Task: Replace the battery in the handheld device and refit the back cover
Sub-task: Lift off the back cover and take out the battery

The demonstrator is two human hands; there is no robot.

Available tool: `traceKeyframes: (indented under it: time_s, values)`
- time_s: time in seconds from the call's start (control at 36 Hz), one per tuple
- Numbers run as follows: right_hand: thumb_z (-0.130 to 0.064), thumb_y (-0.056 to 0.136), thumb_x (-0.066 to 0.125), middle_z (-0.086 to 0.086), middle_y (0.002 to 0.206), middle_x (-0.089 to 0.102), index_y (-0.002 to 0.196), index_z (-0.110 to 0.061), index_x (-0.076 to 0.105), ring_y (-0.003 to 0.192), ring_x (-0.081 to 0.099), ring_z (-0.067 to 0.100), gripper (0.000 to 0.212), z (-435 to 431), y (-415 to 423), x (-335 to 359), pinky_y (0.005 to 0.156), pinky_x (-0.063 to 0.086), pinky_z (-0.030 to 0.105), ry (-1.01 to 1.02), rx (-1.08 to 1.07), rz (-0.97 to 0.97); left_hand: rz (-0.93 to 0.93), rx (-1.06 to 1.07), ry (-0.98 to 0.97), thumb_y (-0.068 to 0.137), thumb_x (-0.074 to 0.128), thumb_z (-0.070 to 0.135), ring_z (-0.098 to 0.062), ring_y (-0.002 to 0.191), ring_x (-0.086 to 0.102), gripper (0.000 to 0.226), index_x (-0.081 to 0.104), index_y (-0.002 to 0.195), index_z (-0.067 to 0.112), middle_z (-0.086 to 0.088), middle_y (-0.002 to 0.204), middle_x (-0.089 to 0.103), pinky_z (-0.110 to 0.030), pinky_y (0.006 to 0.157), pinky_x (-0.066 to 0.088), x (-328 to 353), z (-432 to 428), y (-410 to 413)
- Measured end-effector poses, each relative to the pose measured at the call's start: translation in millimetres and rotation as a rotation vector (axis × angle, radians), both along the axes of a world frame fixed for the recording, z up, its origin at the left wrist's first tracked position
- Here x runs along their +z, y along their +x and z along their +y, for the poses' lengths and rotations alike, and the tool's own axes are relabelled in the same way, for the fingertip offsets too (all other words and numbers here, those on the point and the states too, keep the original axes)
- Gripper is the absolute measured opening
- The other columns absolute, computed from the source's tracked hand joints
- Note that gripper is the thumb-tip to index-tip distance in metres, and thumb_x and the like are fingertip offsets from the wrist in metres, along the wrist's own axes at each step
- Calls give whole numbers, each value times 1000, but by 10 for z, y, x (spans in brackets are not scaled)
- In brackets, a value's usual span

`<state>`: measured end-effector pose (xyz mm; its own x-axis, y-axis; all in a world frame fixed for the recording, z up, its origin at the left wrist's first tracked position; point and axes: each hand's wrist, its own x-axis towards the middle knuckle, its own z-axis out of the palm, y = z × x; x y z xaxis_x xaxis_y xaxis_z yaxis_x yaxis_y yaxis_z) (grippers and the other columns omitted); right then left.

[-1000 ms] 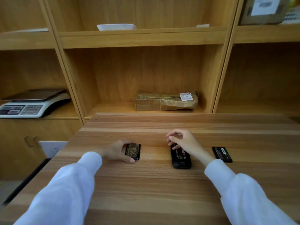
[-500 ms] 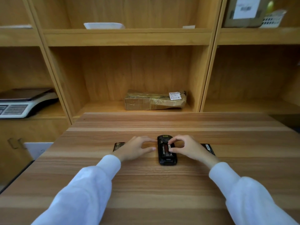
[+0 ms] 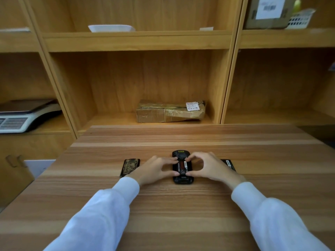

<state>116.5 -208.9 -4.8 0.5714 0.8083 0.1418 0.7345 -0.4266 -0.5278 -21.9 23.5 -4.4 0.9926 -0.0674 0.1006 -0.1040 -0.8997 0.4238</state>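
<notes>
The black rectangular handheld device (image 3: 182, 166) lies face down on the tabletop, back open, a black battery with red and white labels in its bay. The camouflage-patterned back cover (image 3: 130, 167) lies flat to its left. A second black battery (image 3: 228, 164) lies to its right.

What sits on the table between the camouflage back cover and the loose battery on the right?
In the head view, the handheld device lies between the back cover and the loose battery, with the left hand and right hand on it.
</notes>
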Motion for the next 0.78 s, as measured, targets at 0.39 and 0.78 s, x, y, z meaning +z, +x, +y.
traceKeyframes:
  time_s: [0.39, 0.78]
  values:
    - [-71, 68, 80, -41, 119, 63, 111, -54, 49, 120, 46, -17, 56, 61, 51, 50, 89, 37, 26, 4, 17, 68, -5, -41, 106, 100, 41, 65, -16, 144, 45, 69, 42, 157, 24, 1, 157, 48, -39, 118, 38, -50, 5, -27]
    - [-56, 65, 86, -15, 120, 62, 100, -43, 54, 115, 55, 6, 49, 154, 12, 27, 96, 47, 36, 11, 18, 112, -56, -26, -50, 95, 65, 58, -7, 137, 47, 65, 51, 151, 27, 7, 150, 56, -25, 111, 36, -15, -41, -32]
